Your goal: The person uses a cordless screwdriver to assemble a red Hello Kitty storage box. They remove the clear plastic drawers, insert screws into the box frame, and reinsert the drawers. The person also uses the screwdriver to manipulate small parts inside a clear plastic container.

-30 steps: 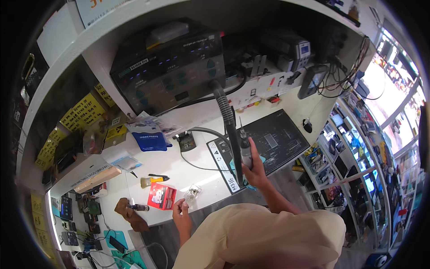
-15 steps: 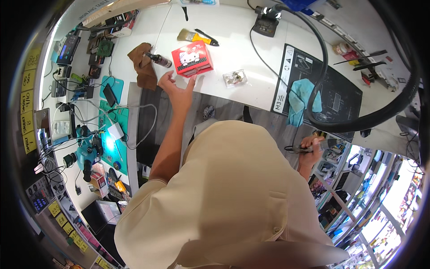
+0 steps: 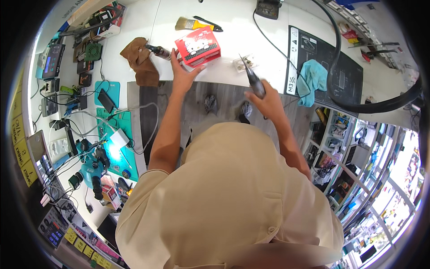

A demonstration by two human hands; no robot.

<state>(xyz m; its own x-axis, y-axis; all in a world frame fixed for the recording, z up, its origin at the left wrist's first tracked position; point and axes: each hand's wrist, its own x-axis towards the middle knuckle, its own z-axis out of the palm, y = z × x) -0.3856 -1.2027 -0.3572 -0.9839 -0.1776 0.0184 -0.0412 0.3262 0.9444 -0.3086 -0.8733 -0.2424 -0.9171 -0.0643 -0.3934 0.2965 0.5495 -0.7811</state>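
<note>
A red box (image 3: 198, 47) with a cartoon cat and a dotted black band sits near the table's front edge. My left hand (image 3: 182, 74) grips its near left corner, fingers along the left side and thumb at the front. In my right hand (image 3: 268, 98) is a dark-handled tool (image 3: 256, 85) with a thin pointed metal tip; its exact kind is unclear. The tip points up and left, in front of a small clear case (image 3: 242, 65) with small metal parts in it. Beside the left fingers lies a dark bottle (image 3: 161, 52) with a black cap.
A brown cloth (image 3: 139, 60) lies left of the bottle. Behind the box are a flat paintbrush (image 3: 192, 23) and a black pen-like tool (image 3: 207, 22). At right, a light-blue cloth (image 3: 312, 80) covers part of a black mat (image 3: 345, 71), under a thick black hose (image 3: 376, 107).
My right hand has come up from the low right to the table's front edge with the tool. The left hand has closed in on the box's corner. The whole view has shifted.
</note>
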